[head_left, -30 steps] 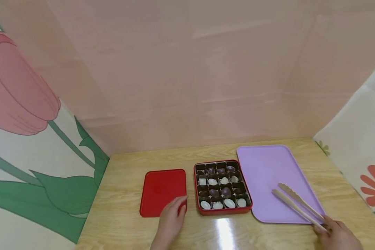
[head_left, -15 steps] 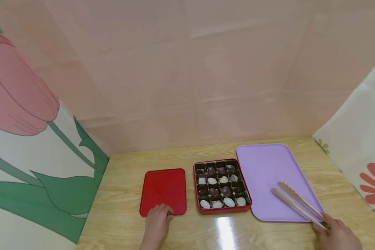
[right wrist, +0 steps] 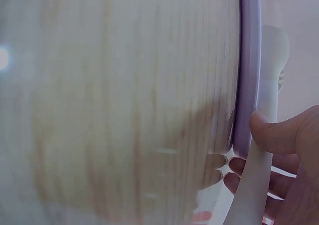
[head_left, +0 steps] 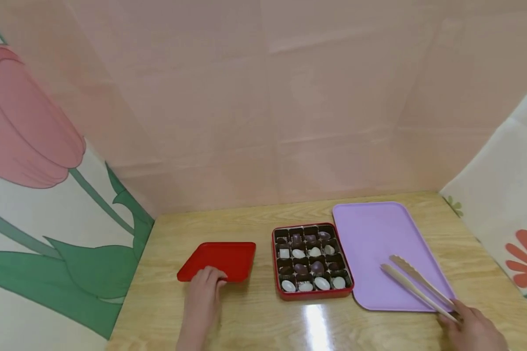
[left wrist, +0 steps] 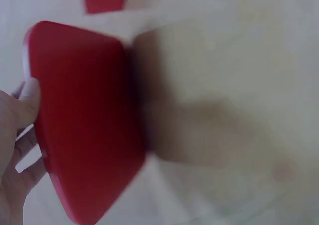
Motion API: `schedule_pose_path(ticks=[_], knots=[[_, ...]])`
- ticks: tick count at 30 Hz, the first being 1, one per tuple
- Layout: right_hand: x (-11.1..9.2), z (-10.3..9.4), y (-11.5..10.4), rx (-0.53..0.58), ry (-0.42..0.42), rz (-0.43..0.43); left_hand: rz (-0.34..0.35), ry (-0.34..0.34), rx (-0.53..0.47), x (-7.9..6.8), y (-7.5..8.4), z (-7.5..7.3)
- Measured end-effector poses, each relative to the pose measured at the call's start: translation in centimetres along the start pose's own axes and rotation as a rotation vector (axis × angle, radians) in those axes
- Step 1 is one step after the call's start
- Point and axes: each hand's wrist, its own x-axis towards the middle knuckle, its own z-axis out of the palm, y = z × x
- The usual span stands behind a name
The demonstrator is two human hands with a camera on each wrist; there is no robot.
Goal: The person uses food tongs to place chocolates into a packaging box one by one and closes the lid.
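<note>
My left hand [head_left: 203, 297] grips the near edge of a red square lid [head_left: 228, 257], which is tilted with its near side raised off the table. The left wrist view shows the thumb on one face of the lid [left wrist: 84, 115] and fingers behind its edge. At the right, my right hand [head_left: 475, 327] holds beige tongs [head_left: 415, 291] by their rear end, the tips lying over a purple tray [head_left: 373, 234]. Thumb and fingers are round the tongs [right wrist: 264, 130] in the right wrist view. A red box [head_left: 314, 296] of dark and white chocolates stands between the hands.
The box's right side is close to the tray's left edge. A wood-grain table [head_left: 193, 226] carries everything. A pinkish backdrop [head_left: 263, 122] rises behind it, with flower-printed sheets at the left and right.
My left hand has moved left from the lid's right corner and taken hold of its near edge. The lid has tilted up and shifted left. Right hand and tongs stay put.
</note>
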Motion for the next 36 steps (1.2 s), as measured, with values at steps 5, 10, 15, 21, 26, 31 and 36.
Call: schedule_pose_path(ticks=[5, 10, 15, 21, 26, 31, 36], knots=[[0.1, -0.1, -0.1, -0.004, -0.024, 0.002, -0.013, -0.011, 0.028, 1.5, -0.3, -2.6], [0.3, -0.1, 0.0, -0.016, -0.057, 0.010, -0.018, -0.054, 0.076, 1.7, -0.5, -3.4], [0.5, -0.1, 0.1, -0.047, -0.073, 0.023, -0.010, -0.041, 0.085, 1.4, -0.6, -3.6], [0.2, -1.5, -4.0, 0.028, 0.155, -0.116, -0.028, 0.002, 0.026, 1.7, 1.3, -5.1], [-0.7, -2.7, -12.9, 0.256, 0.326, -0.422, 0.073, 0.122, -0.170, 2.5, 5.1, -6.7], [-3.2, -2.6, -20.9, 0.338, 0.187, -0.538, 0.237, 0.296, -0.338, 3.3, 9.3, -7.3], [-5.2, -2.5, -24.5, 0.367, 0.037, -0.483, 0.290, 0.386, -0.391, 3.3, 12.2, -7.3]])
